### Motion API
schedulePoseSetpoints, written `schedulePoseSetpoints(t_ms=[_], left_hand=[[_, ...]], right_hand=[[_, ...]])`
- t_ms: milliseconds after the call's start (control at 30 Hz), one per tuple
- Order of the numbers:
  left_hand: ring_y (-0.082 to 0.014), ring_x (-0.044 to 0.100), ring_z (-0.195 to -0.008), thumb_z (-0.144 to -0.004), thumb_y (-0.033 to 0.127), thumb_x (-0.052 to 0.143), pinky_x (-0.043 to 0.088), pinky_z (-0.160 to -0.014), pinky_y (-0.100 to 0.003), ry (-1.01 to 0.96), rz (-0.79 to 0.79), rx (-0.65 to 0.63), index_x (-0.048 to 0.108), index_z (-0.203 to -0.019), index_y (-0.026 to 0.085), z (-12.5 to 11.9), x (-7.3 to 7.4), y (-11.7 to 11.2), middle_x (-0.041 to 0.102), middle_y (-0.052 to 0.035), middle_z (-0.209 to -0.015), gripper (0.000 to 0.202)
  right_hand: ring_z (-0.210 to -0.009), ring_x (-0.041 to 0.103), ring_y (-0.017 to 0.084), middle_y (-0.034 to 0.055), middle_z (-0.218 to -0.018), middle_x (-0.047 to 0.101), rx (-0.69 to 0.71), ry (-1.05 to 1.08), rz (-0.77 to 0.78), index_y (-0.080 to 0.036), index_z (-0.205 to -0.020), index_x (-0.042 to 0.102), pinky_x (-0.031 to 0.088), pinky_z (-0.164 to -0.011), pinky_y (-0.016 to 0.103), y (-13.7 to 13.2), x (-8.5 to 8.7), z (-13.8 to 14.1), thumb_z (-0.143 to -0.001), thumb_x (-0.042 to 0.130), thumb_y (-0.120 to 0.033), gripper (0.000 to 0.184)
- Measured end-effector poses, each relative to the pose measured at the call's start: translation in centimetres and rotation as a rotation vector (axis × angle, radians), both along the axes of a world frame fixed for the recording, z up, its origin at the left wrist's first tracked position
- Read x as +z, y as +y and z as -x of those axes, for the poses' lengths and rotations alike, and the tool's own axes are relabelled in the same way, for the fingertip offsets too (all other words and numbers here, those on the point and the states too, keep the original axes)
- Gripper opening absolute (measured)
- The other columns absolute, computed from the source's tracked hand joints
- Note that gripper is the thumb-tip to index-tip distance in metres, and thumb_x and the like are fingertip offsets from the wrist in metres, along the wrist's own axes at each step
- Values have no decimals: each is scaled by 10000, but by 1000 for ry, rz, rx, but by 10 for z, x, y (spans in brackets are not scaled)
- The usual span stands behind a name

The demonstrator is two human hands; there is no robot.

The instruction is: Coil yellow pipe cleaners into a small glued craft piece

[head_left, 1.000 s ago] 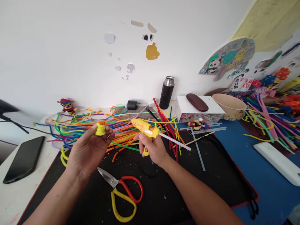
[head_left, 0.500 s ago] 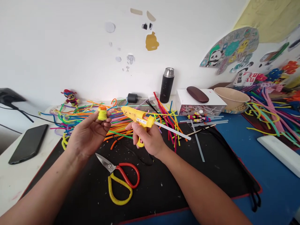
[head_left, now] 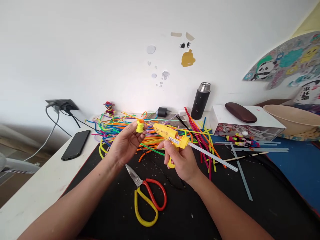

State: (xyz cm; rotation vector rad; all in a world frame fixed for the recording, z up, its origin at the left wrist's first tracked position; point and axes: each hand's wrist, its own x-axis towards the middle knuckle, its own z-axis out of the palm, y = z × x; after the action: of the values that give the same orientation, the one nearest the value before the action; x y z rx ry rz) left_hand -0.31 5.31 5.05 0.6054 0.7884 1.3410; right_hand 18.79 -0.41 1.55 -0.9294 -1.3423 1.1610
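Between the thumb and fingers of my left hand (head_left: 128,140) is a small yellow coil of pipe cleaner (head_left: 140,127) with an orange top. My right hand (head_left: 181,158) is wrapped round the handle of a yellow hot glue gun (head_left: 167,132). Its nozzle points left, close to the coil; whether they touch I cannot tell. A clear glue stick (head_left: 212,156) juts from the gun's back end. Below the hands, scissors (head_left: 146,196) with one red and one yellow handle lie partly spread on the black mat (head_left: 112,206).
Colourful pipe cleaners (head_left: 120,125) lie behind the hands. A black flask (head_left: 201,100), a white box (head_left: 250,118) with a brown case (head_left: 240,112), and a beige basket (head_left: 292,116) stand at the back right. A phone (head_left: 75,145) lies left; small figures (head_left: 109,109) and loose glue sticks (head_left: 241,171) are around.
The camera view has turned left, so everything appears shifted to the right. Both hands keep their holds, and the nozzle and the coil appear closer together.
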Motion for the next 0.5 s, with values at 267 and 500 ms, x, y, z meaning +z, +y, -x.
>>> schedulePoseSetpoints(t_ms=[267,500], left_hand=[[-142,727,-716,-850,187,799,612,-682,-195,12,-77,-81,746,-948,111,1,-8,-2,781,-88,-864,135],[-130,713,-707,-808,209,858,590,-647,-194,49,-118,-117,761,-967,109,-1,-9,-6,768,-58,-901,212]], right_hand=[[-373,507,124,-15,-468,556,23,32,55,-161,-828,718,405,-410,245,0,0,2,-928,578,-766,630],[-383,506,118,-23,-480,557,58,32,76,-175,-803,693,401,-423,239,-2,-4,4,-939,592,-740,590]])
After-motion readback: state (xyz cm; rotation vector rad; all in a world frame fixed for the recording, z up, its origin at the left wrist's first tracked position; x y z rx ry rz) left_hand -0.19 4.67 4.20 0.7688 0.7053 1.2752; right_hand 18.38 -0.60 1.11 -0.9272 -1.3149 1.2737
